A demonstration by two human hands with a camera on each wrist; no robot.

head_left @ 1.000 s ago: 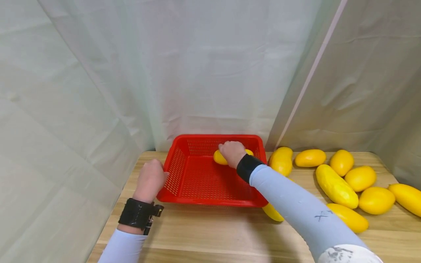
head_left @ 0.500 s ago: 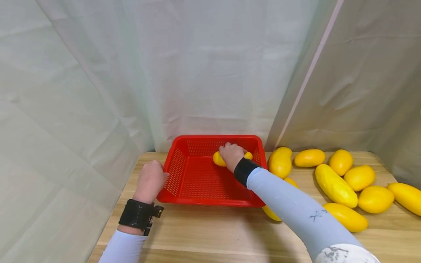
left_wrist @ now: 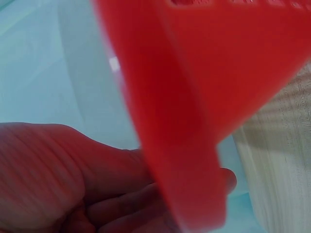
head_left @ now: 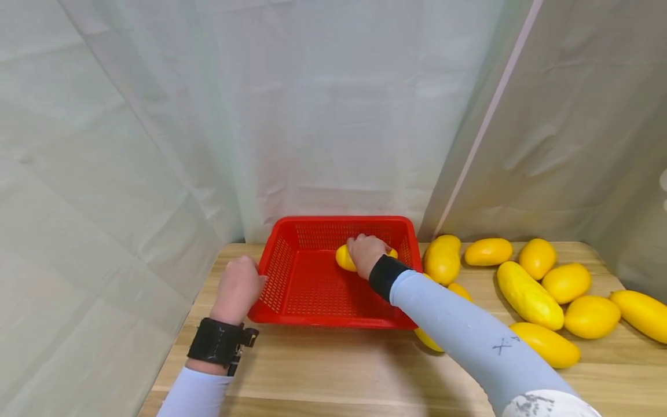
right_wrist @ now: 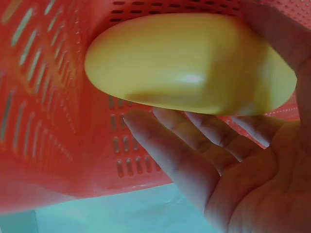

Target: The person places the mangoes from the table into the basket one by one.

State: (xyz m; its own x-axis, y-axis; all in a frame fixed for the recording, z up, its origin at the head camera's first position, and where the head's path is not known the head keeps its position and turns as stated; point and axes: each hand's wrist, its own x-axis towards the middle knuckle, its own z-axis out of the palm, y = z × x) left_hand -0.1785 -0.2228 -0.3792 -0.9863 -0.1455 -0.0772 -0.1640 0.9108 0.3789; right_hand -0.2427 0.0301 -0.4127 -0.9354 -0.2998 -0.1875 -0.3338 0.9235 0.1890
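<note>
A red slotted plastic basket (head_left: 333,320) stands on the wooden table. At its left rim, my left hand (head_left: 238,288) grips the edge; the left wrist view has the thumb (left_wrist: 116,167) on one side of the red rim (left_wrist: 170,136) and a fingertip past the other. Inside the basket, toward the back right, my right hand (head_left: 367,255) holds a yellow mango (head_left: 344,259) from above. In the right wrist view the smooth mango (right_wrist: 160,63) lies between the thumb (right_wrist: 277,34) and the fingertips, close to the slotted basket wall (right_wrist: 43,97).
Several yellow mangoes (head_left: 567,282) and longer yellow fruits (head_left: 530,294) lie on the table right of the basket. One fruit (head_left: 429,340) sits against the basket's front right corner, partly under the right forearm. A pale curtain (head_left: 333,116) hangs behind.
The right hand and its mango have shifted slightly toward the front of the basket. The left hand stays on the rim.
</note>
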